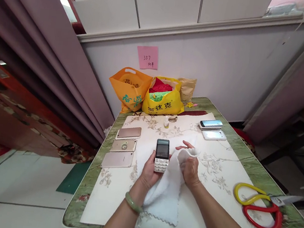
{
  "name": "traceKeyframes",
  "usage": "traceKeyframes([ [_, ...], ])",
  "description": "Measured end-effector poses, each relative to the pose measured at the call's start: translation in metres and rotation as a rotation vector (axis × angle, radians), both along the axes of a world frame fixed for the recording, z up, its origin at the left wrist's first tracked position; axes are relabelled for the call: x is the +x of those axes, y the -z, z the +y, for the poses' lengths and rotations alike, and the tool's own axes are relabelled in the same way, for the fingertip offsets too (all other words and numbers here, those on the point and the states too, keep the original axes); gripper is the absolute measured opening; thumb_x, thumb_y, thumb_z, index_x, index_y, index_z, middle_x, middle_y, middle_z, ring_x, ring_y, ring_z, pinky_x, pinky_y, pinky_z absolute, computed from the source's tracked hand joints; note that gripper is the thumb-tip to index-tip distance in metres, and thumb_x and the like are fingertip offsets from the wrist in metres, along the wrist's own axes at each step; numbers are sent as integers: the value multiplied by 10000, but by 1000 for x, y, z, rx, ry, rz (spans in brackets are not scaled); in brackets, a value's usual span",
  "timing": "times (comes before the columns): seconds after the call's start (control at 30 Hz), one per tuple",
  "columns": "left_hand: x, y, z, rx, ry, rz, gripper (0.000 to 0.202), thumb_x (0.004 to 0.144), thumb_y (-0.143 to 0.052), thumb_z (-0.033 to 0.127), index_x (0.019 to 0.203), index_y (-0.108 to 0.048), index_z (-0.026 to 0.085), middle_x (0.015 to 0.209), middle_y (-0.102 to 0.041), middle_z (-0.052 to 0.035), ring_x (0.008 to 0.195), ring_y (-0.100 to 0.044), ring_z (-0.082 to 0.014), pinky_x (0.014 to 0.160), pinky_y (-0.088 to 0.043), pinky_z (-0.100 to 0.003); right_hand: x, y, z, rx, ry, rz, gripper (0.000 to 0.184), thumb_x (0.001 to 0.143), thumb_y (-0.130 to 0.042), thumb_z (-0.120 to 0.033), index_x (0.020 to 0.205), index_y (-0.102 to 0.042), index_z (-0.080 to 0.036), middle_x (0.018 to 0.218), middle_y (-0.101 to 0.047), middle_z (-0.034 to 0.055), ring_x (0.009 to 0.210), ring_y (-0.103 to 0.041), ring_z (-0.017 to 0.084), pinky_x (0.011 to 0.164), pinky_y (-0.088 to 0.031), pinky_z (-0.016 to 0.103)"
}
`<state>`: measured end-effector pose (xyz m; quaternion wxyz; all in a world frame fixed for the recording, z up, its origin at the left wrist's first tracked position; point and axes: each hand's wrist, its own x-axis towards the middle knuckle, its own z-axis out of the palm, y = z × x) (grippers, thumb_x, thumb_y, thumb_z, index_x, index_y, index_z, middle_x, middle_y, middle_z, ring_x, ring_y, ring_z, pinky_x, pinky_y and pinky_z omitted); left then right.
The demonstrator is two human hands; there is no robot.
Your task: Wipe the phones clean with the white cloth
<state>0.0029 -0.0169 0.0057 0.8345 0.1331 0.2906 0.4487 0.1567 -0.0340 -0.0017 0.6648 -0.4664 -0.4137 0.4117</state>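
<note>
Left grip point(150, 170) is curled round the lower part of the keypad phone point(162, 156), whose screen and keys face up toward the wearer. Right grip point(190, 170) pinches the bunched top of a white cloth point(168, 205), one finger reaching past the fold; the rest of the cloth trails between the forearms. Whether the left grip also touches it, I cannot tell.

As I judge it, the step in hand is gathering the cloth beside the phone. A stroke over the screen would call for a firm left grip and a flat pad of cloth under the right fingertips.

To the left lie a pink phone point(129, 132), a gold phone point(119, 146) and a pale phone point(117, 160), backs up. Beyond are a bottle point(166, 123), then a silver phone point(211, 124) beside a white phone point(214, 135). Scissors point(276, 201) lie at the counter's point(84, 190) right; an orange bag point(131, 89) and a yellow bag point(162, 108) stand at its back.
</note>
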Motion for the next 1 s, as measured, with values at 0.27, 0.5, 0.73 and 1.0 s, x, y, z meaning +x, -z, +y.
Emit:
traceKeyframes([
  [0.27, -2, -1, -3, 13, 29, 44, 521, 915, -473, 476, 1100, -654, 23, 974, -731, -171, 928, -696, -260, 920, -511, -384, 14, -5, 15, -31, 213, 186, 549, 910, -386, -633, 927, -669, -163, 914, -696, 75, 759, -618, 188, 706, -467, 302],
  [0.5, -5, -1, -7, 51, 147, 24, 545, 912, -458, 482, 1134, -643, 20, 957, -732, -180, 885, -702, -266, 818, -537, -364, 36, -3, 29, -109, -37, 777, 548, 822, -476, -705, 675, -634, -201, 956, -709, 49, 668, -603, 146, 649, -501, 278],
  [0.73, -11, -5, -10, 135, 343, 40, 594, 925, -385, 496, 1228, -583, 25, 1014, -708, -225, 743, -703, -289, 541, -545, -376, 70, 1, 30, -176, -389, 911, 603, 760, -497, -787, 1000, -688, -269, 976, -727, 25, 697, -646, 170, 677, -527, 325],
  [1.0, -16, -15, 0, 198, -80, 410, 500, 812, -632, 464, 1177, -577, 127, 935, -717, -147, 642, -679, -196, 572, -532, -297, 56, 5, 41, -246, -103, 370, 628, 750, -510, -777, 883, -692, -191, 900, -721, 102, 514, -556, 142, 503, -453, 289],
])
